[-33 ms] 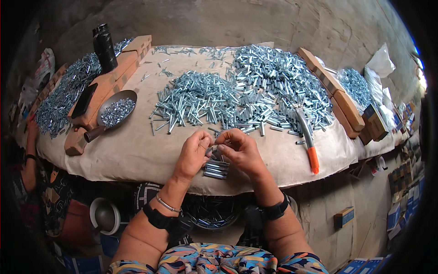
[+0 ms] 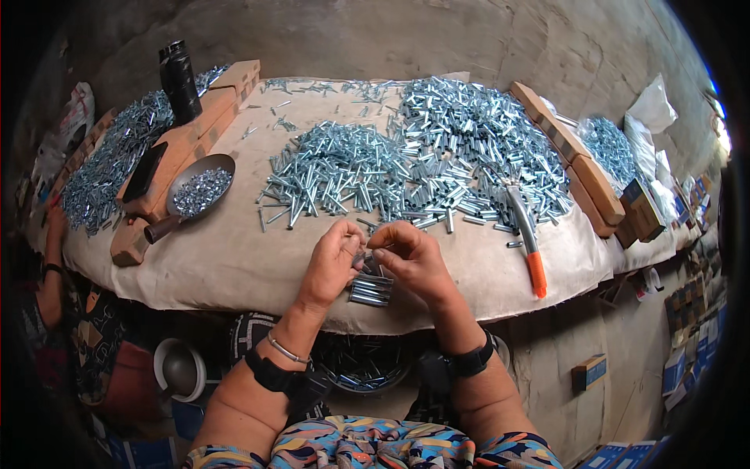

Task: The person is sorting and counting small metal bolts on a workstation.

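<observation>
My left hand (image 2: 331,264) and my right hand (image 2: 412,258) meet over the near edge of the cloth-covered table, fingers closed and fingertips almost touching. Small grey metal shows at the left fingers, but its kind is hidden. What the right fingers pinch, if anything, is too small to make out. Just below them, a short row of shiny metal sleeves (image 2: 370,291) lies side by side on the cloth. Beyond my hands spreads a heap of long thin bolts (image 2: 332,168). A larger heap of short metal sleeves (image 2: 476,133) adjoins it on the right.
At left, a pan (image 2: 201,192) of small metal nuts leans by bricks (image 2: 176,148) bearing a black bottle (image 2: 180,84). An orange-handled tool (image 2: 536,273) lies right. A basin (image 2: 363,375) with metal pieces sits below the table edge. Another person's arm (image 2: 53,258) reaches in far left.
</observation>
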{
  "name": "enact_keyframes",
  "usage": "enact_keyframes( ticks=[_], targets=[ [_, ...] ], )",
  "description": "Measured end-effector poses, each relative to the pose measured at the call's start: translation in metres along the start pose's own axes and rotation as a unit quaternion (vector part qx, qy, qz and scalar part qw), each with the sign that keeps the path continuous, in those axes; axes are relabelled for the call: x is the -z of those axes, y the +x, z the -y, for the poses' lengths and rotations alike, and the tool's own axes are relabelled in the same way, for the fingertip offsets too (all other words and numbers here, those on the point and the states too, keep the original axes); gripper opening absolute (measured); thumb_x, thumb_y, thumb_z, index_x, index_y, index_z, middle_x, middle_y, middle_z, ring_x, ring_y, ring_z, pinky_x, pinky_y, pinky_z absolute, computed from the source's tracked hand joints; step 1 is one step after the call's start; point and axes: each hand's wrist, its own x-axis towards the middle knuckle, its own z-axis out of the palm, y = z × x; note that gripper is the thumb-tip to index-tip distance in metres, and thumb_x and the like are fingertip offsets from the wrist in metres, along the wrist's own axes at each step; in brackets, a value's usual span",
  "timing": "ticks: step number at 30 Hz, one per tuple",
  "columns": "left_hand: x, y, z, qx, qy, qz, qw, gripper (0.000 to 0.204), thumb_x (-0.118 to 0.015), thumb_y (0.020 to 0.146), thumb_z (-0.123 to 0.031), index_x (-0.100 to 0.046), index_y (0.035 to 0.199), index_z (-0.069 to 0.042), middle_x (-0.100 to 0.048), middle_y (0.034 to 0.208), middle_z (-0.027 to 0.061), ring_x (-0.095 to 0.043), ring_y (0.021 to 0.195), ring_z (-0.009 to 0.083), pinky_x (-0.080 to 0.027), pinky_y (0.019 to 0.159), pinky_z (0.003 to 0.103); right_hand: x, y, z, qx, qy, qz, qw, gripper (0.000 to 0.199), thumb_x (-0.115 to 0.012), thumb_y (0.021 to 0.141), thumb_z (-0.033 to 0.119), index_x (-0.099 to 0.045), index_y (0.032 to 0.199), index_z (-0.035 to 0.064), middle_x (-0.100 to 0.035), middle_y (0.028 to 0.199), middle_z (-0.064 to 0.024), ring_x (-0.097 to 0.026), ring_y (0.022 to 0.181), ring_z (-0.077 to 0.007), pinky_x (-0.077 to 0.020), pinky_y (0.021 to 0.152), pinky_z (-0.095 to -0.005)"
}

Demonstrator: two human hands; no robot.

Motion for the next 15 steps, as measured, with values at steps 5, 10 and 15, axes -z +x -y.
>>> enact_keyframes(
  ticks=[5, 10, 15],
  targets=[
    [0.0, -0.004, -0.007, -0.008, 0.02, 0.009, 1.0, 0.01, -0.039, 0.094, -0.014, -0.042, 0.102, -0.008, -0.05, 0.066, -0.0023, -0.037, 0.048, 0.0009, -0.028, 0.039, 0.014, -0.005, 0.0, 0.007, 0.091, -0.133, 0.064, 0.985, 0.013, -0.063, 0.075, -0.005, -0.059, 0.086, 0.0001, -0.057, 0.085, -0.006, -0.056, 0.08, -0.0103, -0.0466, 0.068, -0.0237],
    [-0.006, -0.007, -0.016, -0.014, 0.073, 0.003, 0.997, 0.011, -0.038, 0.094, -0.014, -0.043, 0.103, -0.008, -0.051, 0.067, -0.0031, -0.04, 0.051, 0.0001, -0.029, 0.041, 0.014, -0.003, -0.001, 0.009, 0.042, -0.145, 0.057, 0.987, 0.011, -0.064, 0.076, -0.002, -0.059, 0.085, 0.0007, -0.058, 0.081, -0.0057, -0.056, 0.076, -0.012, -0.0458, 0.066, -0.0244],
    [-0.011, -0.005, -0.017, -0.071, 0.145, -0.009, 0.987, 0.013, -0.038, 0.095, -0.015, -0.043, 0.104, -0.007, -0.051, 0.067, -0.0029, -0.04, 0.053, 0.0005, -0.032, 0.045, 0.014, -0.005, 0.0, 0.013, 0.064, -0.171, 0.035, 0.983, 0.011, -0.064, 0.076, -0.001, -0.059, 0.085, 0.0004, -0.059, 0.077, -0.0065, -0.056, 0.07, -0.0124, -0.0455, 0.064, -0.0252]
  ],
)
